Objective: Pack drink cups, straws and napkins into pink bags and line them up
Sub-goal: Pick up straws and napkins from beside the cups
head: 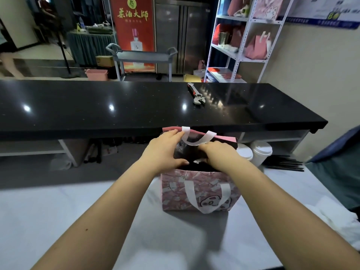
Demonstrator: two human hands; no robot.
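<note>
- The bag (pixel 194 191) stands upright on the white worktop (pixel 78 211), mouth open, just in front of the person; two lidded cups (pixel 261 151) stand just behind its right side, with black straws (pixel 284 164) lying beside them
- The bag looks light and soft-walled, and would likely buckle if pushed from the side, so the rim needs holding open while things go in; once loaded, it is probably best lifted by both handles together or steadied at the base
- The cups are likely light but crushable; take them round the body and keep them upright
- The left hand (pixel 165 151) spans the left of the mouth: its fingers (pixel 173 133) lie stretched to the far rim beside the far handle (pixel 194 141), with the thumb against the near rim, spreading the opening
- The right hand (pixel 220 152) reaches over the near rim into the mouth; its fingers bend down out of sight, and I cannot tell whether they hold anything
</note>
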